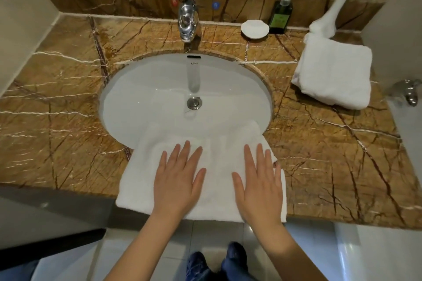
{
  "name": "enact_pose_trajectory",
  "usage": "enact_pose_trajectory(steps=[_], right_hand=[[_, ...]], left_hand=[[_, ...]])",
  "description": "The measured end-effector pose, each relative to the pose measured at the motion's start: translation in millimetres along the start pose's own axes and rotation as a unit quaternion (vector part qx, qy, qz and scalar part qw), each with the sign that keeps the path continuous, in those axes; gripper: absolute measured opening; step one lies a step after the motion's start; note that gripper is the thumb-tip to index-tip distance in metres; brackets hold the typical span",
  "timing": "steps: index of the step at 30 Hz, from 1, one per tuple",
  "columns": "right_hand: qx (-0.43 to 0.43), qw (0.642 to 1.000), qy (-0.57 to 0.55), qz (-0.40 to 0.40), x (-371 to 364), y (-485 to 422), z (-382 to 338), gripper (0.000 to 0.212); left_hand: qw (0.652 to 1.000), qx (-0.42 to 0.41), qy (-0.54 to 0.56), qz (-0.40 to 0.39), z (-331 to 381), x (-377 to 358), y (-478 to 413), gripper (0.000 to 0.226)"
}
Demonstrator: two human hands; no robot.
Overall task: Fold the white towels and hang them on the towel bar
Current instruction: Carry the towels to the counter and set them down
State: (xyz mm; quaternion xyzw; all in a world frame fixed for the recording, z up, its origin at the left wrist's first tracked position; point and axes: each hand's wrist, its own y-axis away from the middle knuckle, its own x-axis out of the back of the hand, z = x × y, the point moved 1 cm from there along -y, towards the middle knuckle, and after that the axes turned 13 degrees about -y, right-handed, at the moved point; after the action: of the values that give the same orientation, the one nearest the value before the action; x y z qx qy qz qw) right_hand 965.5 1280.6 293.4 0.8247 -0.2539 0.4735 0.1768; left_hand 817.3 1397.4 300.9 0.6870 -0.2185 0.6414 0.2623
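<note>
**Pressing the fold flat**

The towel lies folded at the front edge of the table, its far end sagging over the rim of the sink. My left hand and right hand rest flat on it, fingers straight and spread, gripping nothing. I judge this smooths the layers and sets the crease. The second towel waits folded at right. No towel bar shows.

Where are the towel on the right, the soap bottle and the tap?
right towel (335, 75), head view, middle of its top face.
soap bottle (279, 19), head view, its green label.
tap (188, 21), head view, shiny front of its body.
</note>
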Motion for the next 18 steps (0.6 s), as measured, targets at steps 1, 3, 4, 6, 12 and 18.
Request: enact_pose_trajectory(steps=[1, 3, 4, 6, 12, 18], right_hand=[[-0.007, 1.0, 0.012, 0.003, 1, 2, 3, 0.063], [-0.007, 1.0, 0.026, 0.001, 5, 4, 7, 0.063], [-0.004, 1.0, 0.024, -0.006, 7, 5, 8, 0.064], [-0.015, 1.0, -0.009, -0.015, 12, 4, 7, 0.066], [-0.147, 0.956, -0.244, 0.066, 36, -17, 3, 0.06], [-0.268, 0.856, -0.432, -0.09, 54, -45, 3, 0.043]], left_hand=[[1.0, 0.006, 0.001, -0.002, 3, 0, 2, 0.056], [1.0, 0.016, 0.011, 0.0, 7, 0, 7, 0.056], [1.0, 0.019, 0.014, 0.002, 9, 0, 9, 0.055], [0.999, 0.026, 0.021, 0.013, 13, 2, 9, 0.055], [0.988, 0.005, 0.147, 0.048, 37, 30, 3, 0.039], [0.959, 0.086, 0.258, -0.08, 61, 49, -30, 0.034]])
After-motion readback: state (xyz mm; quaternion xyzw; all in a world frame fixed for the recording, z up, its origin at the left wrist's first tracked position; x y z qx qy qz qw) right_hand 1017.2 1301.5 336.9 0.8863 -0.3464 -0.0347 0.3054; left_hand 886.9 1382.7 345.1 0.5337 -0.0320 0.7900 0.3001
